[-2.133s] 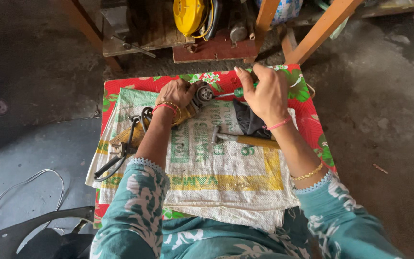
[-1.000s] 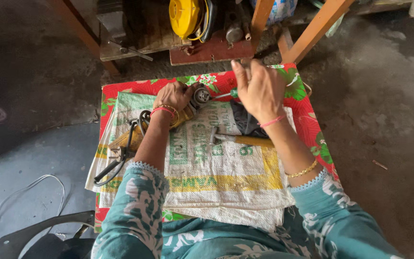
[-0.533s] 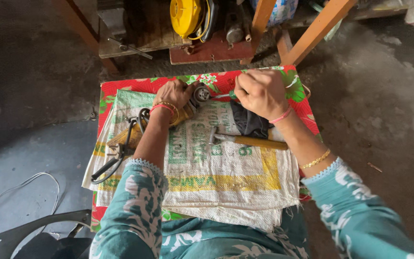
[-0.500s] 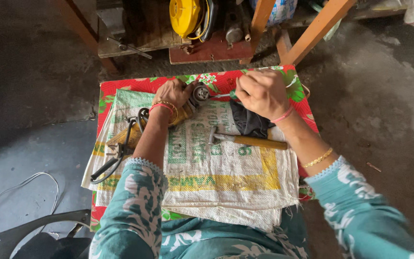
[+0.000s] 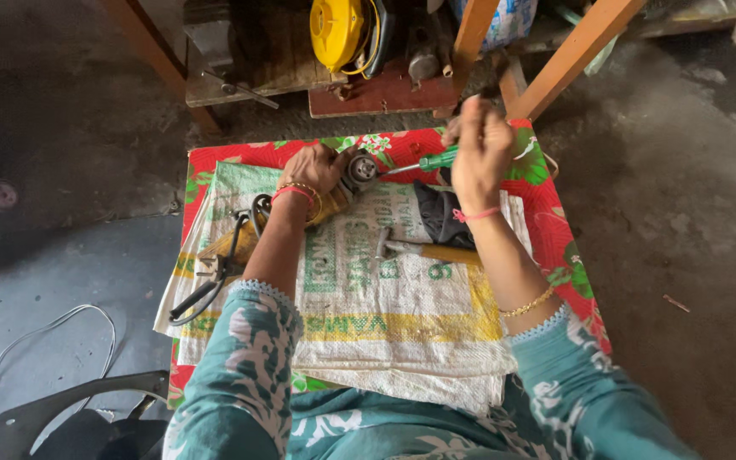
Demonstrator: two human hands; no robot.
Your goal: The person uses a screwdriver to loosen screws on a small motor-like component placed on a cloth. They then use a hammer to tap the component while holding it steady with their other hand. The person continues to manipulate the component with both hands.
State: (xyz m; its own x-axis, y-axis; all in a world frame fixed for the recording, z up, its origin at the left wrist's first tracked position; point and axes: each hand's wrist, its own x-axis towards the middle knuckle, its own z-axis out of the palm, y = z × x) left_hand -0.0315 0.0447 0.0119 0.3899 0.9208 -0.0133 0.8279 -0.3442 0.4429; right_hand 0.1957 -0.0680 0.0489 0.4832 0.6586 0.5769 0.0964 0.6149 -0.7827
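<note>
My left hand (image 5: 313, 170) grips the head end of a yellow-bodied angle grinder (image 5: 347, 183) that lies on a white woven sack (image 5: 368, 307). The round metal head of the grinder (image 5: 361, 168) faces up just right of my fingers. My right hand (image 5: 479, 149) is closed around the end of a green-handled screwdriver (image 5: 434, 159). Its shaft points left and its tip reaches the grinder head. The sack covers a low table with a red floral cloth (image 5: 547, 196).
A wooden-handled hammer (image 5: 423, 250) and a dark cloth (image 5: 440, 213) lie on the sack below the screwdriver. The grinder's black cable and plug (image 5: 210, 277) sit at the left edge. Behind stand a yellow machine (image 5: 338, 30) and wooden legs (image 5: 572, 51). A loose cable (image 5: 36, 349) lies on the floor.
My right hand rose and dropped over the screwdriver several times and now sits slightly higher. My left hand stayed on the grinder. The view shifted a little.
</note>
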